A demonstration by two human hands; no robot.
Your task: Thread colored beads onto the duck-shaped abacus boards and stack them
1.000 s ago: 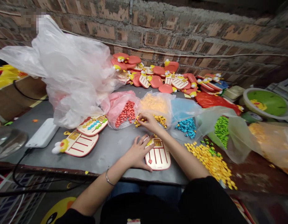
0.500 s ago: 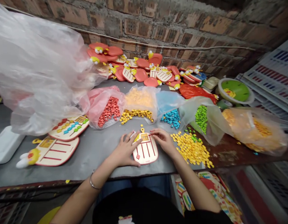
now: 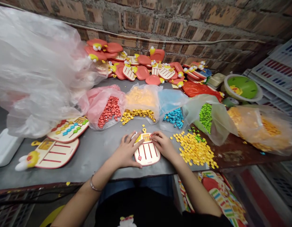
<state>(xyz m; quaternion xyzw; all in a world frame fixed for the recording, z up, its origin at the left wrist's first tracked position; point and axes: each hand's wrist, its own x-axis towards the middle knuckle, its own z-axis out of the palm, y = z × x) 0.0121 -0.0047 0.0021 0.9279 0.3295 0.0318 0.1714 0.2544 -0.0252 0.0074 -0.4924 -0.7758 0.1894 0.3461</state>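
A cream toy board (image 3: 147, 156) with red slots and a red rim lies flat on the table in front of me. My left hand (image 3: 127, 150) grips its left side, fingers over the top left and thumb at the lower left edge, partly hiding a yellow part there. One red bead (image 3: 140, 158) sits at the lower left of the board. My right hand (image 3: 164, 144) is closed in a pinch at the board's upper right, beside its gold panel (image 3: 146, 136). A small red bead shows at those fingertips, mostly hidden.
Bags of red beads (image 3: 110, 110), gold beads (image 3: 138, 115), blue beads (image 3: 174, 118) and green beads (image 3: 205, 117) stand behind the board. Loose yellow pieces (image 3: 195, 149) lie to the right. Two toy boards (image 3: 58, 154) overlap at left. More toys (image 3: 142, 72) are heaped by the brick wall.
My right hand has moved slightly left, its fingers now lower over the board's upper right. My left hand keeps its hold on the board. The view has shifted a little.
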